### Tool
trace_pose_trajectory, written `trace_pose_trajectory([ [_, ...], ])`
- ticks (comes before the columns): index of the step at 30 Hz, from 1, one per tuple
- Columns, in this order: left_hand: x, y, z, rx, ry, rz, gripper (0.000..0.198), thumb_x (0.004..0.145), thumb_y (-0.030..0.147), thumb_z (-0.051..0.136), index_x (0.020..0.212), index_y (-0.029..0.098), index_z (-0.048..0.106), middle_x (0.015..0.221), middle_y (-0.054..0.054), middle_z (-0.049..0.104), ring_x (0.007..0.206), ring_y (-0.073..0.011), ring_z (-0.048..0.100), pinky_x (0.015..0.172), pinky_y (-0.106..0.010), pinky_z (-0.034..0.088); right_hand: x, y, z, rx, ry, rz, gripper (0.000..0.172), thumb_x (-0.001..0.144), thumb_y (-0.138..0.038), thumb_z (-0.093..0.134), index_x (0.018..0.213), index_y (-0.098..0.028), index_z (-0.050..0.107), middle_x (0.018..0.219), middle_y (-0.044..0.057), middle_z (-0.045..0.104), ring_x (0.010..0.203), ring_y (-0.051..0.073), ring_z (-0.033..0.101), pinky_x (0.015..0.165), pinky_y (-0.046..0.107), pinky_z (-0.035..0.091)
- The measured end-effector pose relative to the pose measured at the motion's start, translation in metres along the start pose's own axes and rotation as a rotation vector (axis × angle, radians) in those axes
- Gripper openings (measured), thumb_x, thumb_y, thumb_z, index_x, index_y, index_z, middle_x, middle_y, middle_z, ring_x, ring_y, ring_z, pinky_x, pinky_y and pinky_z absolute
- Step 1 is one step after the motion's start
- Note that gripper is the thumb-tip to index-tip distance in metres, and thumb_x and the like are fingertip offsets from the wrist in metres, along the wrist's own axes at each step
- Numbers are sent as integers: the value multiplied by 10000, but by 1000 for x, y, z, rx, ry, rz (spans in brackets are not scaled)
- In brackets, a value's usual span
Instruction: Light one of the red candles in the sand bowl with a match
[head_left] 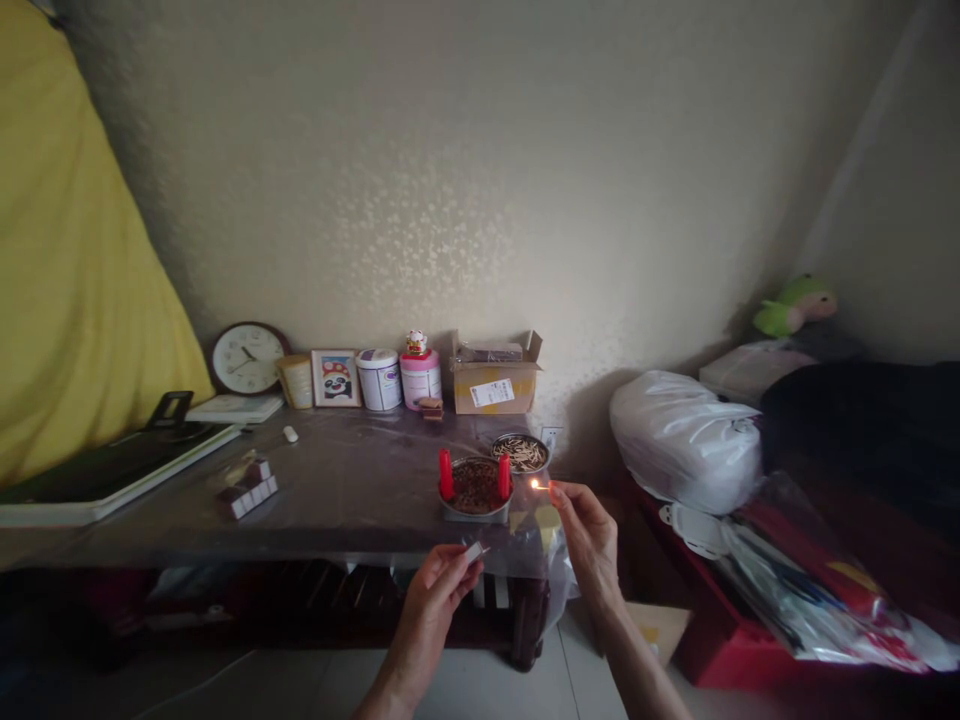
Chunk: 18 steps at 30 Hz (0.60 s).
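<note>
While the head view looks down at the worktop, the right hand pinches a lit match, its flame just right of the metal dish with two red candles. Left hand, below the dish, is closed on a small matchbox. Risk, by the look of it: flame creeping toward the fingertips, or a dropped match catching the plastic sheet under the dish.
</note>
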<state>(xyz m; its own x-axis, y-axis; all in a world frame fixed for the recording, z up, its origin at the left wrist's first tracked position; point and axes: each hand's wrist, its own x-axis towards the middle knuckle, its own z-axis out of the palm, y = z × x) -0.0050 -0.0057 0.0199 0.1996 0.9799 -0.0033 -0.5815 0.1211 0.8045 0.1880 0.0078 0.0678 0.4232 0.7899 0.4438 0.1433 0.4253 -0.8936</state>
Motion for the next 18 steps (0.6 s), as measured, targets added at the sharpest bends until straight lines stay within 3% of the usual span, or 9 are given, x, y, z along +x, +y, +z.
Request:
trace_pose_trajectory([
  [12, 0, -2, -1, 18, -19, -6, 159, 780, 309, 641, 862, 173, 639, 933, -50, 696, 888, -159, 609, 853, -298, 432, 25, -14, 12, 206, -34, 98, 225, 704, -400, 708, 757, -183, 684, 681, -1, 646, 634, 139, 557, 602, 245, 430],
  [18, 3, -4, -2, 28, -13, -9, 151, 788, 306, 631, 869, 179, 635, 928, -47, 693, 888, -162, 607, 850, -300, 431, 42, -15, 15, 289, -51, 106, 215, 648, -369, 757, 750, -194, 686, 725, 4, 672, 660, 143, 594, 665, 272, 469],
])
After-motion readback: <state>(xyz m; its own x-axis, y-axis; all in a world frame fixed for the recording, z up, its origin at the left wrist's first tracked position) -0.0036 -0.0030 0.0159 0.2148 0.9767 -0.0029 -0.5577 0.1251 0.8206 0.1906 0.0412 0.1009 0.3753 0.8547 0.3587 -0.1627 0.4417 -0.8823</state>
